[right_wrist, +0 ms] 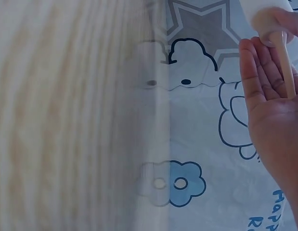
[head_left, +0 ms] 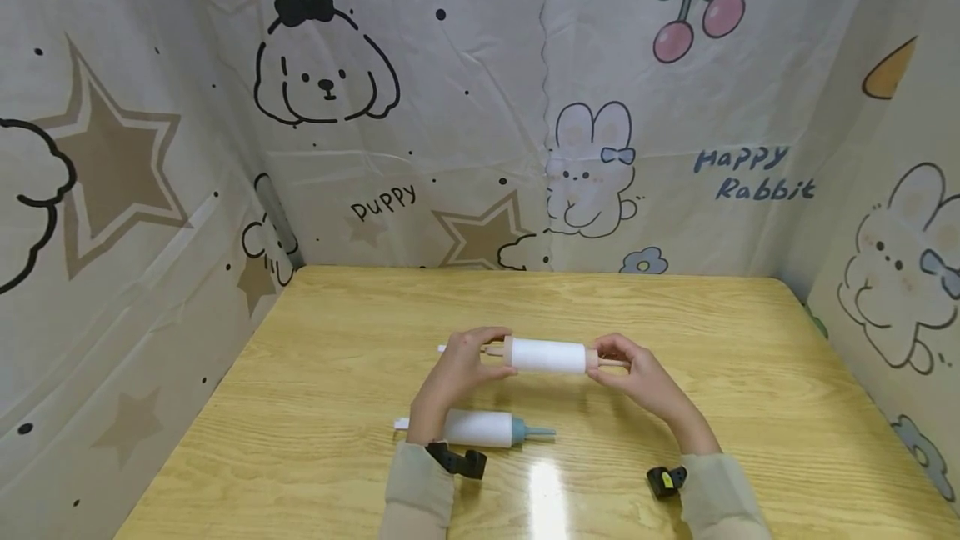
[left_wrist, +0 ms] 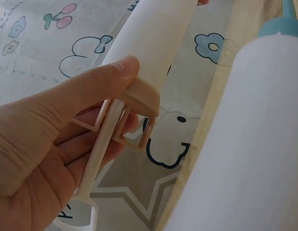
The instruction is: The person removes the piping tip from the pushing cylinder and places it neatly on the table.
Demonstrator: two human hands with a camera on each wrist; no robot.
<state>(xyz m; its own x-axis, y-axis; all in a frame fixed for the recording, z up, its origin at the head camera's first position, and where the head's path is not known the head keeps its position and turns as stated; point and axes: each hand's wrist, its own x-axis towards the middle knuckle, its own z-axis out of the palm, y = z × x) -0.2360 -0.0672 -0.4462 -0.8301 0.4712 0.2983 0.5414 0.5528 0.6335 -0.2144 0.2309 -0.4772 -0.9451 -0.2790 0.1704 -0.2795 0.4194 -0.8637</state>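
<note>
You seem to be at the holding step: your left hand pinches the collar and your right hand the nozzle end of the peach-capped tube, around the middle of the desk. Its long axis runs along the back edge, nozzle toward the right edge. Next likely calls for steady support; whether it clears the desk is hard to tell.
</note>
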